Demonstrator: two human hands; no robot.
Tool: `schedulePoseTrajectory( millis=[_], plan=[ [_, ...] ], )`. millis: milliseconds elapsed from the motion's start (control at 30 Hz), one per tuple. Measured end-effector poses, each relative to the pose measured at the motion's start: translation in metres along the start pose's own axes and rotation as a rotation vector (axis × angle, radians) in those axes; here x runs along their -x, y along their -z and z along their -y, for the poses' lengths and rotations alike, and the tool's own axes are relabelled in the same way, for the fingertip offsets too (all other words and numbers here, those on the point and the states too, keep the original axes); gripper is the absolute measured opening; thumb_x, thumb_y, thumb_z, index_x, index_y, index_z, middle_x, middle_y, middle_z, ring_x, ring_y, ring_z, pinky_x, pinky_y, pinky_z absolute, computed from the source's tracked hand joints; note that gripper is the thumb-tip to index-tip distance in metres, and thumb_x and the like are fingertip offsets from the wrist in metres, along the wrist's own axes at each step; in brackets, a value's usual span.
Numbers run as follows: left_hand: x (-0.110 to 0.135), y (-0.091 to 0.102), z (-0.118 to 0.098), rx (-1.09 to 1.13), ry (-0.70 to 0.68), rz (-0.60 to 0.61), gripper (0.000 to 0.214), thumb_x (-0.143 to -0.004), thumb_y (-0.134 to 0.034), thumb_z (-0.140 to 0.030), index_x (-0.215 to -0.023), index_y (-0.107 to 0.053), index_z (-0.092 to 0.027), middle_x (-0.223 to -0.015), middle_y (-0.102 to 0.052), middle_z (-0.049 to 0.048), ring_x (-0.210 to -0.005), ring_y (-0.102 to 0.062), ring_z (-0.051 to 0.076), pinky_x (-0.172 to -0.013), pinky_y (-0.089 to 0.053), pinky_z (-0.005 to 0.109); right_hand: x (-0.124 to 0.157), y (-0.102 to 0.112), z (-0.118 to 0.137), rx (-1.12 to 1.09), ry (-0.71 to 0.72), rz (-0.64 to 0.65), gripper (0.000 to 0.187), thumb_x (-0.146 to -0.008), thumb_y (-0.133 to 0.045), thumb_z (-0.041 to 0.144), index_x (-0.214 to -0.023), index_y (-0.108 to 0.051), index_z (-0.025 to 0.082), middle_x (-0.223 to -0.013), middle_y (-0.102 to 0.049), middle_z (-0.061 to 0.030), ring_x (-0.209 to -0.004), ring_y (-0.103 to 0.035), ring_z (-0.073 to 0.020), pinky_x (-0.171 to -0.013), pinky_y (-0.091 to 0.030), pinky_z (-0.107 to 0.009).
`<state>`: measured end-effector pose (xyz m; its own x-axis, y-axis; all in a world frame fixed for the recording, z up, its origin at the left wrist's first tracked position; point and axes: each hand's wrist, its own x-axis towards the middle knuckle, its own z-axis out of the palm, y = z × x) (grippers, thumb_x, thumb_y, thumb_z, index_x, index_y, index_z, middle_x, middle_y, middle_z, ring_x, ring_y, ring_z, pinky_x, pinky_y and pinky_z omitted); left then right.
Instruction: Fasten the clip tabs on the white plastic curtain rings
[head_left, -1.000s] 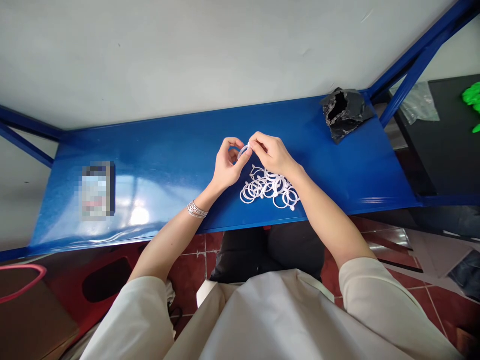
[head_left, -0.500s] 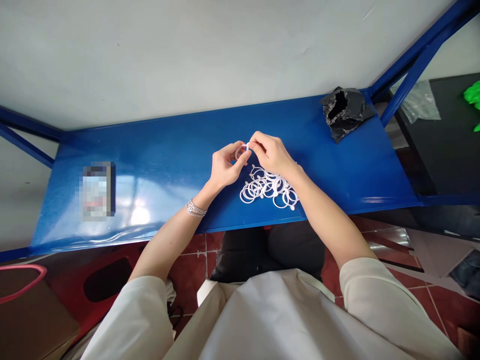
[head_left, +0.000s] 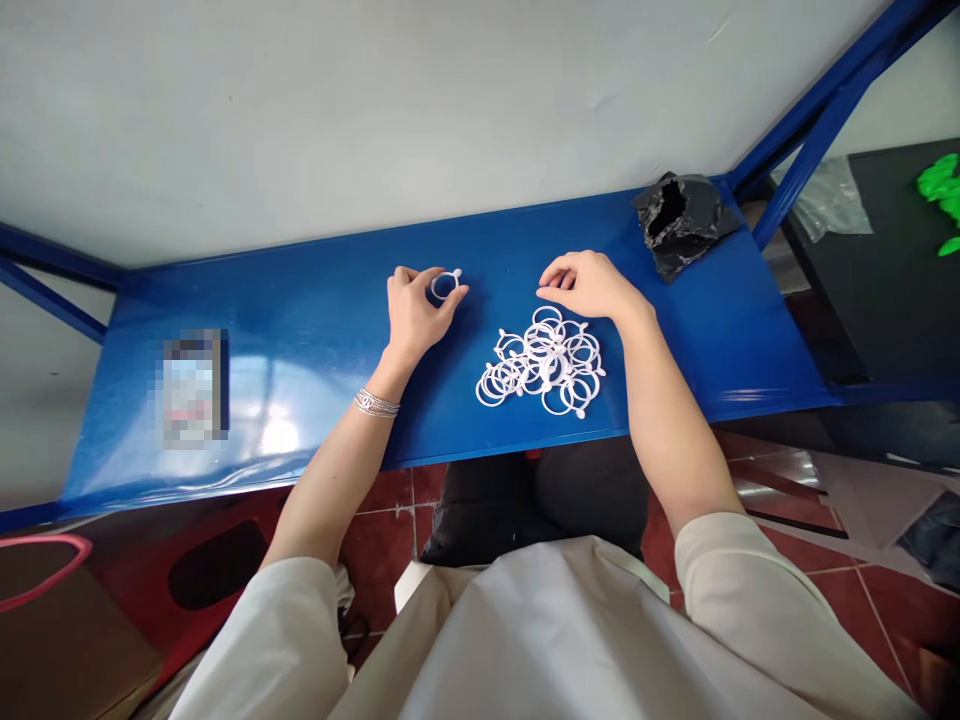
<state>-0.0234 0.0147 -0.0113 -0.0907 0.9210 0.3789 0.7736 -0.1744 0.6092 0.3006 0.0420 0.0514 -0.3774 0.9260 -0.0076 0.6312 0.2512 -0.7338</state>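
A white plastic ring with a small round knob (head_left: 457,274) is held between the thumb and fingers of my left hand (head_left: 417,312), over the left-middle part of the blue table (head_left: 322,300). My right hand (head_left: 589,283) hovers above and behind a loose pile of similar white rings (head_left: 551,362). Its fingers are bent, with a gap between thumb and fingertips, and nothing shows in them. The rings in the pile overlap one another near the table's front edge, and several of their knobs are visible.
At the back right corner lies a torn black plastic bag (head_left: 682,225). A pixelated rectangular object (head_left: 193,388) rests on the left side. Blue metal frame bars (head_left: 817,150) rise at both ends, and a pale wall (head_left: 390,110) stands behind.
My hands have come apart: the left has moved left with the white ring, and the right has moved right, away from it. More of the ring pile is now uncovered.
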Motion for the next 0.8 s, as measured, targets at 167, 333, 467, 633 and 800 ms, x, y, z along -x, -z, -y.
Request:
schedulePoseTrajectory(
  millis=[167, 333, 467, 633, 800],
  plan=[
    [-0.008, -0.009, 0.026, 0.056, 0.035, -0.051, 0.062, -0.083, -0.094, -0.067, -0.124, -0.079, -0.023, -0.103, -0.071, 0.0137, -0.118, -0.066, 0.04, -0.118, -0.05, 0.063, 0.001, 0.0, 0.0, 0.023, -0.035, 0.155, 0.005, -0.082, -0.094, 0.021, -0.081, -0.089, 0.021, -0.085, -0.081, -0.0075, -0.076, -0.069, -0.0216, -0.07, -0.055, -0.037],
    [-0.011, -0.009, 0.029, 0.11, 0.023, -0.033, 0.075, -0.085, -0.09, -0.068, -0.143, -0.074, -0.023, -0.108, -0.074, 0.0139, -0.115, -0.067, 0.038, -0.12, -0.049, 0.062, 0.001, -0.007, 0.009, 0.006, 0.002, -0.01, 0.007, -0.088, -0.089, 0.017, -0.083, -0.084, 0.019, -0.085, -0.079, -0.008, -0.075, -0.069, -0.0223, -0.075, -0.055, -0.04],
    [-0.005, -0.005, 0.014, 0.118, 0.004, -0.068, 0.068, -0.088, -0.089, -0.055, -0.147, -0.073, -0.026, -0.118, -0.075, 0.0143, -0.113, -0.067, 0.035, -0.116, -0.054, 0.059, 0.001, -0.012, 0.015, -0.091, 0.04, -0.143, 0.01, -0.094, -0.087, 0.025, -0.091, -0.079, 0.019, -0.087, -0.078, -0.0069, -0.078, -0.07, -0.0225, -0.081, -0.056, -0.039],
    [0.01, 0.003, -0.026, 0.222, -0.131, 0.105, 0.048, -0.096, -0.082, -0.041, -0.14, -0.077, -0.023, -0.124, -0.072, 0.0137, -0.11, -0.07, 0.029, -0.108, -0.061, 0.052, -0.002, -0.028, 0.022, -0.218, 0.092, -0.236, 0.01, -0.096, -0.082, 0.025, -0.097, -0.075, 0.018, -0.094, -0.079, -0.0062, -0.078, -0.067, -0.0187, -0.08, -0.054, -0.036],
    [0.02, 0.006, -0.049, 0.264, -0.353, 0.221, 0.027, -0.1, -0.081, -0.039, -0.124, -0.085, -0.026, -0.126, -0.07, 0.0132, -0.12, -0.07, 0.032, -0.109, -0.062, 0.054, -0.004, -0.047, 0.027, -0.399, 0.076, -0.088, 0.011, -0.094, -0.083, 0.026, -0.095, -0.076, 0.018, -0.088, -0.078, -0.0051, -0.073, -0.068, -0.0169, -0.073, -0.053, -0.033]
  ],
)
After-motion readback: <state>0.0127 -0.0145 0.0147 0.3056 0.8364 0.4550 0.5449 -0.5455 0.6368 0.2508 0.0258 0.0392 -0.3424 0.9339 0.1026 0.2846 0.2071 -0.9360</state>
